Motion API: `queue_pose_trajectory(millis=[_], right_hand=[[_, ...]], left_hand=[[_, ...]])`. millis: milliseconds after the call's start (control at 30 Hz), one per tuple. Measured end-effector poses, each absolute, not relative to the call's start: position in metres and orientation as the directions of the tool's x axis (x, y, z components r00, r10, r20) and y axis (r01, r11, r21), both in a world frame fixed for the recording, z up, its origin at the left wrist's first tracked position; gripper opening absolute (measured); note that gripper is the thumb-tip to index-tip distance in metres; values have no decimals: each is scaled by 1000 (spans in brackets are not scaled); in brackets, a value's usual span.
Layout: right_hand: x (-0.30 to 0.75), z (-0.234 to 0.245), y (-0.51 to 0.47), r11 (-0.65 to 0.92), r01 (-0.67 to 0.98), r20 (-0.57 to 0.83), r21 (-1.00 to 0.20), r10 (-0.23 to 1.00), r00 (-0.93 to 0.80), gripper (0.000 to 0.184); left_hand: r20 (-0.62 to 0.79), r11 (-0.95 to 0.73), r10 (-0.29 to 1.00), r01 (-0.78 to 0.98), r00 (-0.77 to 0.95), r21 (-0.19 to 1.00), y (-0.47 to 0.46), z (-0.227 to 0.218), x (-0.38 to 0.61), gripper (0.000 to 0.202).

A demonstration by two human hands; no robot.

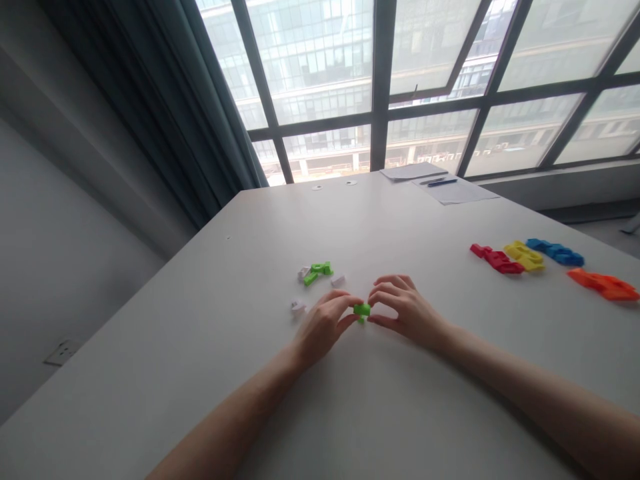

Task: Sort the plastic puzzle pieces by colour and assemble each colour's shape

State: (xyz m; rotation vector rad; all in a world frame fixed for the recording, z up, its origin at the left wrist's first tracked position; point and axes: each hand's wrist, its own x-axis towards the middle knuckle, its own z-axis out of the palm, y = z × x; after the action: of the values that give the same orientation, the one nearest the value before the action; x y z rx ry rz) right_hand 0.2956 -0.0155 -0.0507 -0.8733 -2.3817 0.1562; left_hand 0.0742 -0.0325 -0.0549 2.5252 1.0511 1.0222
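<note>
Over the white table, a small green block [361, 309] sits between my two hands. My left hand [325, 323] pinches its left side between thumb and fingers. From the other side, my right hand [405, 310] has its curled fingertips and thumb at the block's right end. Another bit of green [361, 320] shows just below the block; whether it is joined to it I cannot tell. Beyond my left hand lie several green pieces [320, 269] and a white block [339, 281]. A white piece [298, 307] rests left of that hand.
At the right are groups of red pieces [503, 261], yellow pieces [525, 255], blue pieces [556, 252] and orange pieces [605, 285]. Papers [463, 192] and a dark pen [443, 182] lie at the table's far edge, by the window. A dark curtain [200, 133] hangs at the left.
</note>
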Motion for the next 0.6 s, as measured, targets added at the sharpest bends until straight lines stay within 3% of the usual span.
queue_pose_trajectory(millis=[233, 600], right_hand=[[297, -51, -15, 781, 557, 482, -283, 618, -621, 16], [299, -52, -15, 776, 579, 487, -251, 618, -618, 14]], left_hand=[[478, -686, 725, 582, 495, 437, -34, -54, 74, 10], [524, -688, 715, 594, 462, 416, -33, -56, 74, 4]])
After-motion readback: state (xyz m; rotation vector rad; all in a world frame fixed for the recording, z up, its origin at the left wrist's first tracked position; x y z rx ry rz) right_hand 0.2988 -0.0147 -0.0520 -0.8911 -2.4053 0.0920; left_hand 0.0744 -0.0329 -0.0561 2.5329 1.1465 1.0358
